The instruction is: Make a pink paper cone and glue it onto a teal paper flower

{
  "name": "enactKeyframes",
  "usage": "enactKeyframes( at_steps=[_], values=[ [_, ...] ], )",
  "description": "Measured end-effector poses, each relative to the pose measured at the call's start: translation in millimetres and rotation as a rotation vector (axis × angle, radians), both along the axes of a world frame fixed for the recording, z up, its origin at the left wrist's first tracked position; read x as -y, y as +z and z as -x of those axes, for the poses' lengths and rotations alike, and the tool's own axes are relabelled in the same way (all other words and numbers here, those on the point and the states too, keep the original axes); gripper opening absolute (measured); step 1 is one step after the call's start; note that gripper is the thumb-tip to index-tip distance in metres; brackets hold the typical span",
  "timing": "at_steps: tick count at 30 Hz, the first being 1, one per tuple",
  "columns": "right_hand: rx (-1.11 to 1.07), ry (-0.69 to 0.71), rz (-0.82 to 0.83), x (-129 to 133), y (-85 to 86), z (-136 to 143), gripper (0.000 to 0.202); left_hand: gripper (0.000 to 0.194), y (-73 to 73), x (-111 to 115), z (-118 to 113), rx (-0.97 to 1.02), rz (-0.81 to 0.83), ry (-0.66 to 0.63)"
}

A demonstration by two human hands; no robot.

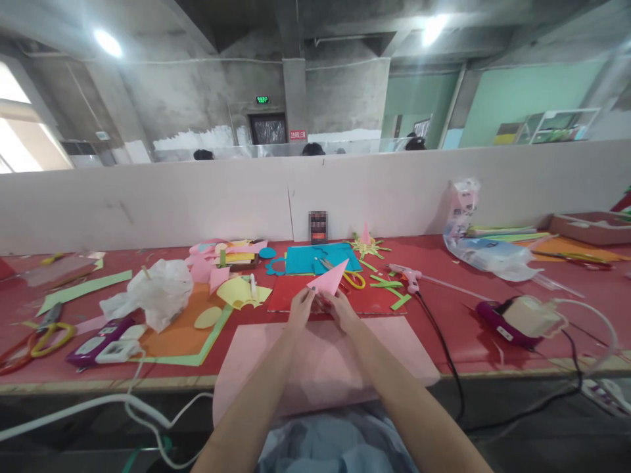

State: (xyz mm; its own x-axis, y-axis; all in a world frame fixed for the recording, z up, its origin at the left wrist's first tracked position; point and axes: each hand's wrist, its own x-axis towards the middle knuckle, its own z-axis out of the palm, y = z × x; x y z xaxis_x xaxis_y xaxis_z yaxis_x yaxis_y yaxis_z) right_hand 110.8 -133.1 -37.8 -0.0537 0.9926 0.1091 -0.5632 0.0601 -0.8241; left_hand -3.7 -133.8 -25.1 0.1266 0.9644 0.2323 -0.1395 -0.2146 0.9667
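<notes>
A pink paper cone [332, 278] is held between my two hands, its pointed tip up and to the right. My left hand [302, 307] grips its lower left edge, fingers closed. On the other side my right hand [340, 306] has its fingers curled at the lower edge. Beneath them lie a red sheet [288, 295] and a large pink sheet [325, 355] that hangs over the table edge. Just behind the cone are yellow-handled scissors [355, 280] and a blue sheet [300, 259].
A glue gun [410, 278] with a black cord lies right among green paper strips [400, 301]. Purple power strips [507, 323] stand at both sides. Left are a crumpled white bag [160, 292], orange paper [172, 335] and more scissors [49, 335]. A white partition [221, 203] stands behind.
</notes>
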Motion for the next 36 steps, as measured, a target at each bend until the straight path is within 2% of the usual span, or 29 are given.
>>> enactKeyframes(
  at_steps=[6, 11, 16, 26, 36],
  values=[
    [-0.027, 0.078, 0.016, 8.2, 9.4, -0.7, 0.023, 0.036, -0.3, 1.0, 0.2, -0.052, -0.052, -0.058],
    [-0.032, 0.119, 0.028, 12.3, 13.6, -1.8, 0.02, 0.037, 0.9, 1.9, 0.6, -0.026, -0.019, -0.074],
    [-0.056, 0.152, 0.004, 10.6, 12.1, -2.3, 0.02, 0.037, 0.4, 0.9, 0.8, -0.014, -0.024, -0.084],
    [-0.035, 0.109, 0.036, 8.1, 7.1, -3.2, 0.022, 0.036, -0.7, 0.5, 1.5, -0.033, -0.011, -0.049],
    [0.0, 0.118, -0.023, 6.4, 2.6, -1.6, 0.022, 0.039, 1.1, 0.4, 0.2, -0.004, 0.021, -0.034]
  ],
)
